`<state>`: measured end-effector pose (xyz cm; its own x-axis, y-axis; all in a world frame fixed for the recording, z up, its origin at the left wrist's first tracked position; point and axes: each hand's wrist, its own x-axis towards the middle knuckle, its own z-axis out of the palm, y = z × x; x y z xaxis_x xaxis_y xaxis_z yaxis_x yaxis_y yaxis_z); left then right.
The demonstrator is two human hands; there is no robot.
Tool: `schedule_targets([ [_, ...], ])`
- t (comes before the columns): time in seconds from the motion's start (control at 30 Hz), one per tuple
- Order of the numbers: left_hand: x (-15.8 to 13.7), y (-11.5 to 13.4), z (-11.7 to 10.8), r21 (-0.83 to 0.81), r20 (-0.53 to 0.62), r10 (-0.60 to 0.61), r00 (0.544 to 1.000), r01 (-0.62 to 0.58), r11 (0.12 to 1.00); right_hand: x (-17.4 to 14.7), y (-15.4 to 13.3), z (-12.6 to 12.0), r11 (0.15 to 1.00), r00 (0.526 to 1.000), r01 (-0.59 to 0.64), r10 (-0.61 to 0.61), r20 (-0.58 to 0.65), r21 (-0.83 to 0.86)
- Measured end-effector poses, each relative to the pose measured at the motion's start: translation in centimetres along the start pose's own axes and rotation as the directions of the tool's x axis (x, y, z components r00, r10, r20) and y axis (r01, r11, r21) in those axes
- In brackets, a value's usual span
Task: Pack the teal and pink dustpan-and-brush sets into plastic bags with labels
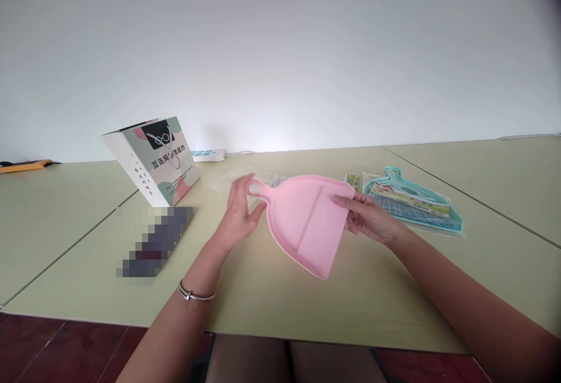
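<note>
A pink dustpan (302, 213) is held up above the table, tilted, with its looped handle to the left and its straight edge to the right. My right hand (372, 219) grips the straight edge near its upper corner, thumb on the front face and fingers behind. At the handle, my left hand (236, 216) has its fingers curled by the loop and its thumb below, touching it; part of that contact is hidden. Behind the right hand lies a turquoise dustpan (456, 220) in clear plastic, with a brush and a printed label.
A printed paper bag (164, 158) stands at the left. In front of it lies a blurred-out dark item (158, 242). Clear plastic wrapping (223, 179) lies behind the pink dustpan. A white power strip (210, 155) and an orange-black object (26, 165) sit near the wall.
</note>
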<state>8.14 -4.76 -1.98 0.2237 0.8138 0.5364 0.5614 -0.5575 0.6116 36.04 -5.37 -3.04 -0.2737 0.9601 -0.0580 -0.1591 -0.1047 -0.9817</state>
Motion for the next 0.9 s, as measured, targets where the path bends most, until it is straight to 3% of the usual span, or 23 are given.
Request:
schedule_targets([
  [0.07,0.4,0.1,-0.1,-0.185,-0.113,-0.184,0.976,0.161,0.969,0.3,0.3,0.5,0.998,0.999,0.045,-0.044,-0.025,0.037],
  [0.1,0.5,0.3,-0.2,-0.3,-0.086,-0.284,0.955,0.247,0.921,0.4,0.4,0.7,0.998,0.998,0.05,-0.049,-0.033,0.046],
  [0.17,0.6,0.9,-0.2,-0.458,0.092,-0.377,0.922,0.376,0.805,0.5,0.7,1.0,0.998,0.999,0.031,-0.029,-0.036,0.051],
  [0.27,0.4,1.6,0.1,-0.475,0.271,-0.267,0.925,0.37,0.799,0.4,1.0,1.0,1.0,1.0,-0.018,0.017,0.022,0.018],
  [0.37,0.2,1.6,0.6,-0.43,0.238,-0.212,0.948,0.298,0.852,0.1,1.2,0.8,0.998,0.98,-0.049,0.057,0.19,-0.048],
  [0.47,0.2,1.5,0.3,-0.446,0.227,-0.249,0.941,0.328,0.833,0.1,1.3,0.3,0.999,0.945,-0.027,0.039,0.326,-0.041],
  [0.53,0.2,1.6,-0.1,-0.462,0.284,-0.254,0.925,0.364,0.808,0.3,1.2,0.0,1.0,0.957,0.013,-0.009,0.291,-0.011],
  [0.63,0.2,2.0,-0.8,-0.445,0.416,-0.215,0.884,0.404,0.799,0.8,1.1,-0.3,0.987,0.995,0.078,-0.069,0.069,-0.139],
  [0.7,0.2,2.2,-0.9,-0.417,0.473,-0.186,0.861,0.405,0.814,1.1,1.3,-0.2,0.915,0.987,0.094,-0.139,-0.087,-0.393],
  [0.77,0.2,2.3,-0.9,-0.39,0.502,-0.175,0.847,0.403,0.828,1.5,1.8,-0.1,0.766,0.963,0.088,-0.228,-0.141,-0.636],
  [0.9,0.1,2.1,-0.7,-0.355,0.569,-0.161,0.806,0.418,0.836,2.4,3.5,-0.2,0.445,0.927,0.211,-0.373,0.035,-0.87],
])
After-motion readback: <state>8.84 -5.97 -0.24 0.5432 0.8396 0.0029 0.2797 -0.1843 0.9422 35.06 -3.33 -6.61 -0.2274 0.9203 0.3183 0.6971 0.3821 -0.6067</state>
